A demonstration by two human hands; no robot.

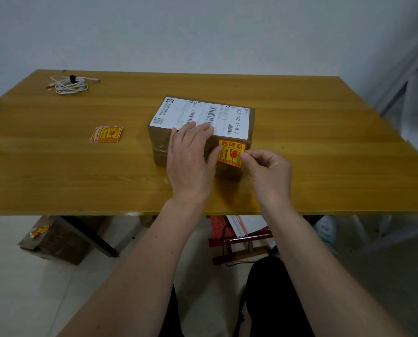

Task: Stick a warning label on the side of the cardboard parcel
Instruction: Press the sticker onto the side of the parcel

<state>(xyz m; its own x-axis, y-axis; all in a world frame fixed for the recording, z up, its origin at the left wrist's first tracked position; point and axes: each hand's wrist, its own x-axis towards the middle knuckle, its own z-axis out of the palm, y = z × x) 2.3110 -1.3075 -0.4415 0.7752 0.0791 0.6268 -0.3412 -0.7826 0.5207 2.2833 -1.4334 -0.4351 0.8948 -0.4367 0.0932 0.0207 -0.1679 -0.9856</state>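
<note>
A brown cardboard parcel [158,142] wrapped in clear tape lies on the wooden table [300,142], with a white shipping label [198,113] on its top. A yellow and red warning label [231,152] lies against the parcel's near side, at its right end. My left hand [191,161] rests flat over the parcel's near top edge, its thumb touching the label's left edge. My right hand [268,171] pinches the label's right edge between thumb and fingertips.
A small stack of the same warning labels [107,134] lies on the table to the left of the parcel. A coiled white cable [69,85] sits at the far left corner. Under the table are a cardboard box [57,242] and a red stool [237,239].
</note>
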